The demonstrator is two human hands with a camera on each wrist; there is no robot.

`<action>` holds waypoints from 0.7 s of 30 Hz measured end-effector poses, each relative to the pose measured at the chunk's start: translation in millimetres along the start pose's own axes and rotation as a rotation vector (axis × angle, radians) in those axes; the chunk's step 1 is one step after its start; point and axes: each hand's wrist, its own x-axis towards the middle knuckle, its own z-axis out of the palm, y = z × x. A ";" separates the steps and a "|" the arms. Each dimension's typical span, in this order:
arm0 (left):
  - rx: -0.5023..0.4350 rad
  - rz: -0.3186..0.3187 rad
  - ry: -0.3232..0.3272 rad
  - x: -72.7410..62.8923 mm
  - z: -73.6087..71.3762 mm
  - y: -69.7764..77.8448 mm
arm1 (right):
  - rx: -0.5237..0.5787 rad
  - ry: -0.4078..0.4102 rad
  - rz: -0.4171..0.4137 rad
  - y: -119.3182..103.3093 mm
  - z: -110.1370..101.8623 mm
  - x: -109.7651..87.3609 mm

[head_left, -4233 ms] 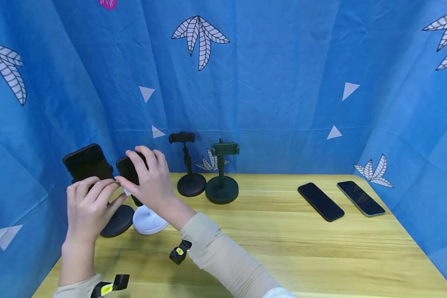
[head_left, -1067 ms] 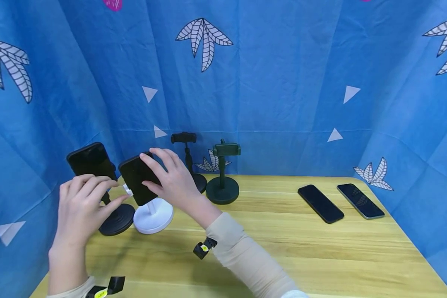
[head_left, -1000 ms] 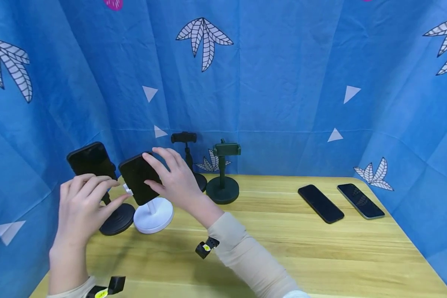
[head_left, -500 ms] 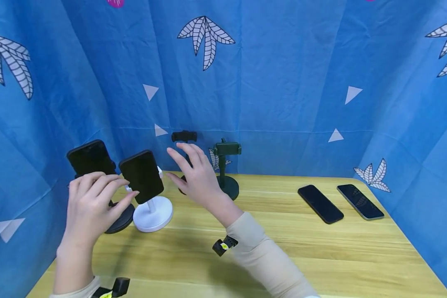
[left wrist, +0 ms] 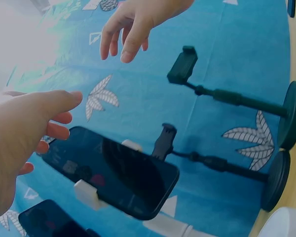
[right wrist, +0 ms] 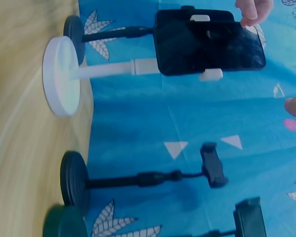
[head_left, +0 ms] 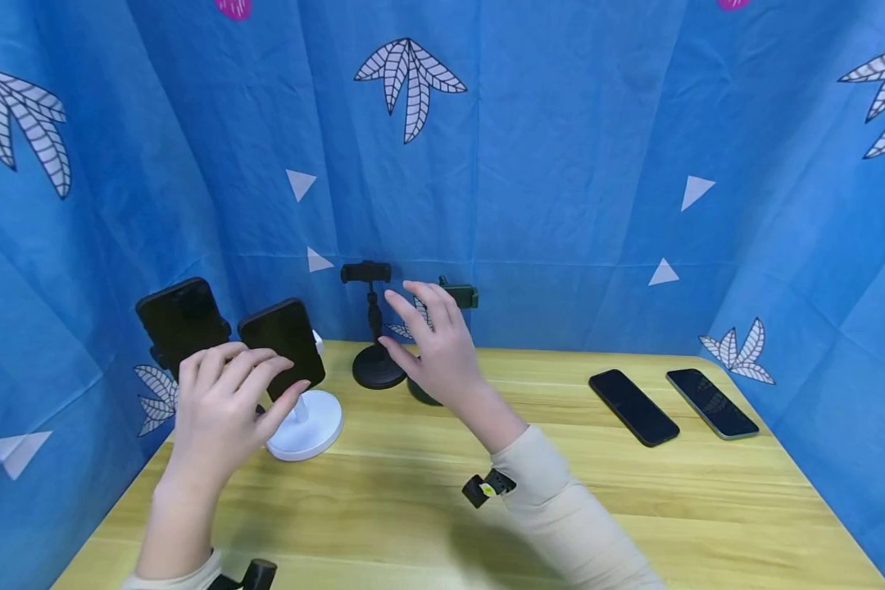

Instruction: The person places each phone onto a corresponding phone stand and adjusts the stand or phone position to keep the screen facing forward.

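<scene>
A black phone (head_left: 276, 332) stands tilted in the clamp of a white phone stand (head_left: 317, 430); the white clamp pads show on its long edges in the left wrist view. My left hand (head_left: 224, 401) hovers in front of the phone's lower left, fingers loosely bent around nothing, and overlaps it in the head view. My right hand (head_left: 442, 348) is raised with spread, relaxed fingers in front of a green phone stand (head_left: 463, 295), hiding most of it. A second phone (head_left: 180, 311) sits in a black stand at far left, whose base is hidden behind my left hand.
Between the white stand and my right hand stands a black phone stand (head_left: 378, 369) with a bare clamp. Two phones, one black (head_left: 634, 407) and one with a pale edge (head_left: 711, 401), lie flat on the wooden table at right. Blue curtain (head_left: 560, 164) walls the back and sides.
My right hand has let go of the phone and moved right, away from it. My left hand has released the white clamp and shifted right. The phone stays in the white stand.
</scene>
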 end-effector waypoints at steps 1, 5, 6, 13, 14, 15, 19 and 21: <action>0.000 0.005 0.005 0.6 1.3 1.7 | 0.001 0.002 0.005 2.2 -1.9 -1.4; -0.007 0.019 0.021 2.9 6.8 7.7 | 0.012 0.009 0.025 10.6 -9.7 -8.1; -0.009 0.020 0.022 3.1 7.9 9.1 | 0.014 0.009 0.029 12.6 -11.4 -9.8; -0.030 0.025 0.015 4.1 17.1 18.6 | -0.002 -0.002 0.057 25.7 -24.4 -21.4; -0.032 0.027 0.017 4.6 18.9 20.0 | -0.009 -0.005 0.062 27.7 -26.4 -23.4; -0.036 0.031 0.017 5.4 20.6 21.5 | -0.017 -0.009 0.069 29.8 -28.3 -25.4; -0.044 0.051 0.019 10.6 28.0 27.7 | -0.043 -0.017 0.093 38.3 -35.4 -32.7; -0.057 0.059 0.017 14.0 31.9 31.1 | -0.050 -0.021 0.101 42.6 -38.5 -36.5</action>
